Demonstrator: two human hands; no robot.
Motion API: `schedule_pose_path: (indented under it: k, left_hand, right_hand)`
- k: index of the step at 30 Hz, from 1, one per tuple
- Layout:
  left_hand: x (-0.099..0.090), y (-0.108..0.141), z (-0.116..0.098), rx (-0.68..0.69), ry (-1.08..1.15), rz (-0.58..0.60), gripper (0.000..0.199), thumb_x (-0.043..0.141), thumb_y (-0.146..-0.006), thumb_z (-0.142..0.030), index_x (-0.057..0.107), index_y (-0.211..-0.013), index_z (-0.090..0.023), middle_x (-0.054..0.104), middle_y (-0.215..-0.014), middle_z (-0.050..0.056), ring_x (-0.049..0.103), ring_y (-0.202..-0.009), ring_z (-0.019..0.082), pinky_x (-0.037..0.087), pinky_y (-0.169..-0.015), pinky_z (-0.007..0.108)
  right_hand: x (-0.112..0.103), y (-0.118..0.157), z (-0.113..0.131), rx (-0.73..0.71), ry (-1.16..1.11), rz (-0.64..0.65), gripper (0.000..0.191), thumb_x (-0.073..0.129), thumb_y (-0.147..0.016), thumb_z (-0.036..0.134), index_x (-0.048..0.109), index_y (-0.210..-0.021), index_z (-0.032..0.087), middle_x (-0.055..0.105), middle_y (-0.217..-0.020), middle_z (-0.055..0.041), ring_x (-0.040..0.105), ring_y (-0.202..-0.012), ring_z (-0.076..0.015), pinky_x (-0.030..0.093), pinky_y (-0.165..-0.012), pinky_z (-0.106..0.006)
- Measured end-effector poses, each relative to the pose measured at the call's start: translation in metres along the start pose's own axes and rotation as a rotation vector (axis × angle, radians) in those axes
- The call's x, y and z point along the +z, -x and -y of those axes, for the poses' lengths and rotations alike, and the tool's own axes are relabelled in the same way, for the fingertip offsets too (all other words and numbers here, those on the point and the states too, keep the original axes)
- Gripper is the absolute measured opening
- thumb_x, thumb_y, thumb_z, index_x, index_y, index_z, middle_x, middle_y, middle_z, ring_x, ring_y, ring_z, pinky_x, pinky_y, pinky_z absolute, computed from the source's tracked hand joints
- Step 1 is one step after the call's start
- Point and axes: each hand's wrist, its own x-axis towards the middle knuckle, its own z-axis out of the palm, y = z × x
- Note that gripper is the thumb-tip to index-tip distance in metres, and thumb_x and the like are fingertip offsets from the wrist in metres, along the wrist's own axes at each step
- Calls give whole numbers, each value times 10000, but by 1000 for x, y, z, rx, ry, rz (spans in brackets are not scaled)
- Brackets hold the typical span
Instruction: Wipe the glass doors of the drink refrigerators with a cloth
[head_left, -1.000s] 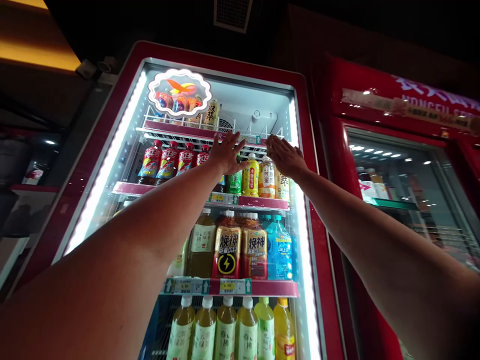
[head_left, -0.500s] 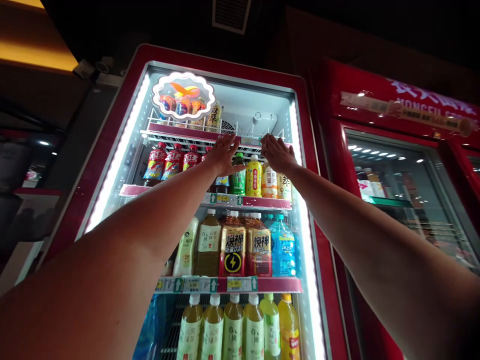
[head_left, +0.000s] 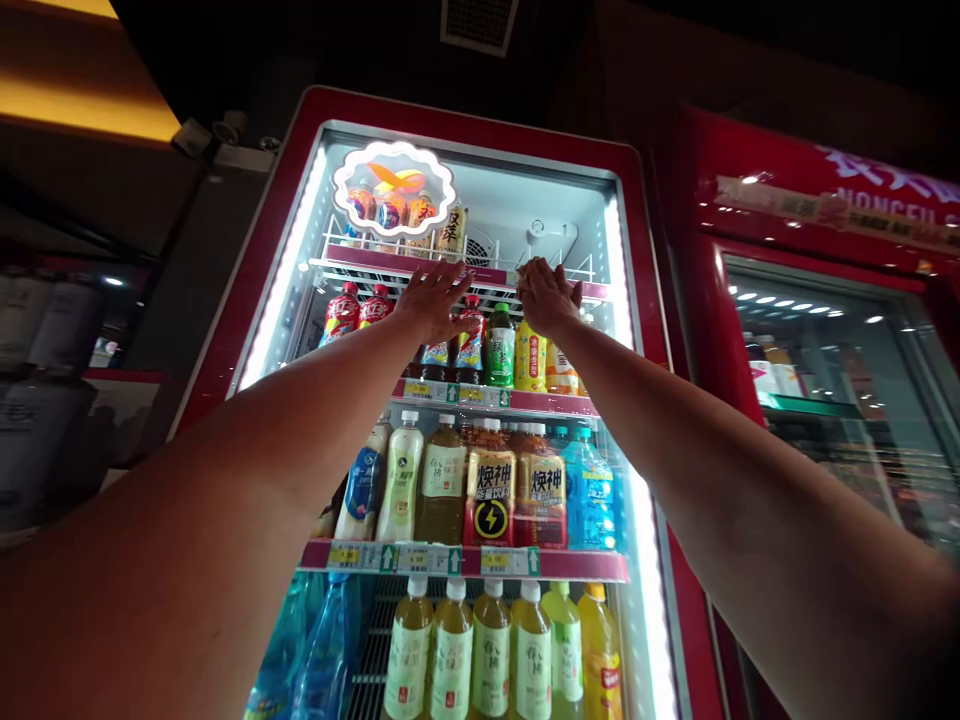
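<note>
Seen from the head camera, two bare arms stretch up toward a lit, red-framed drinks cooler (head_left: pixel 465 128), both hands raised at the height of its top shelf edge. The left hand (head_left: pixel 433 300) has its fingers open and spread, the thumb out to the side, before the glass front (head_left: pixel 517 200). Just beside it, the right hand (head_left: pixel 550 300) has its fingers extended and close together, palm turned away. Neither hand visibly grips anything; whether either touches the glass, one cannot tell.

Behind the glass, a green-capped bottle (head_left: pixel 500 345) stands upright between the hands on the second shelf, with a yellow bottle (head_left: pixel 531 355) next to it, partly below the right hand. Gold-and-red bottles (head_left: pixel 490 490) and a blue bottle (head_left: pixel 590 490) line the shelf beneath; white-capped bottles (head_left: pixel 410 650) stand below those. A glowing scalloped sign (head_left: pixel 396 182) hangs at the upper left of the glass. To the right is a second red cooler (head_left: pixel 757 155); overhead, a ceiling vent (head_left: pixel 478 22).
</note>
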Motion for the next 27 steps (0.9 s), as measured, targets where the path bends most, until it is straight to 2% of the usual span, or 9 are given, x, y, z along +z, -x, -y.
schedule_pose_path:
  k: [2,4,8,11,14,17,21,25,27]
  left_hand:
    - [0,3,3,-21,2,-6,924,243,-908,-811,13,-1657,-321,-27,-1742,-29,-72,-1603,316,-68,-1270,583]
    - [0,8,7,-49,8,-12,919,223,-902,-821,6,-1654,-338,-22,-1740,-46,-94,-1597,338,-87,-1254,624]
    - [1,17,18,-72,15,-23,914,252,-901,-811,30,-1654,-343,-18,-1744,-36,-105,-1593,351,-85,-1256,614]
    - [1,23,30,-92,10,-23,926,259,-891,-827,68,-1656,-341,-56,-1743,-11,-108,-1594,350,-83,-1248,630]
    - [2,28,40,-132,26,-39,967,235,-857,-876,101,-1654,-344,-85,-1741,-1,-128,-1590,362,-86,-1229,672]
    - [2,32,49,-146,33,-47,985,236,-839,-894,106,-1652,-353,-63,-1741,-20,-140,-1589,355,-107,-1223,683]
    - [2,37,58,-125,44,-29,1030,229,-827,-908,52,-1657,-325,-42,-1742,-18,-121,-1596,331,-111,-1243,643]
    - [1,46,71,-128,44,-27,1112,208,-806,-937,31,-1662,-250,-72,-1742,25,-116,-1597,323,-78,-1271,564]
    - [1,52,79,-167,36,-32,1120,217,-801,-942,43,-1662,-248,-92,-1739,37,-120,-1595,343,-78,-1259,596]
  right_hand:
    - [5,-2,15,-4,-2,-13,672,283,-1005,400,161,-1661,311,171,-1735,1,87,-1588,-412,98,-1232,-759]
    - [6,4,27,-83,21,2,672,278,-1006,379,155,-1663,304,154,-1739,13,64,-1596,-383,80,-1259,-717]
    - [3,15,29,-195,29,44,664,267,-1008,360,160,-1661,313,158,-1735,52,55,-1605,-322,56,-1294,-637]
    - [4,5,32,-94,-26,17,670,278,-1003,383,155,-1660,333,166,-1734,44,78,-1598,-362,70,-1265,-701]
    - [11,-5,55,3,-45,0,690,304,-992,385,145,-1661,334,150,-1738,24,58,-1591,-410,59,-1223,-772]
    - [15,0,82,-118,-3,41,682,294,-991,354,162,-1660,326,144,-1737,45,45,-1600,-365,35,-1255,-717]
    - [9,12,94,-219,20,78,677,289,-981,317,202,-1652,336,180,-1727,77,75,-1605,-313,66,-1289,-636]
    - [5,5,111,-50,-36,78,708,319,-972,289,167,-1663,267,111,-1742,24,39,-1605,-333,37,-1271,-659]
    - [9,0,127,61,-56,75,729,348,-966,286,153,-1666,228,49,-1748,-1,-16,-1602,-356,9,-1255,-682]
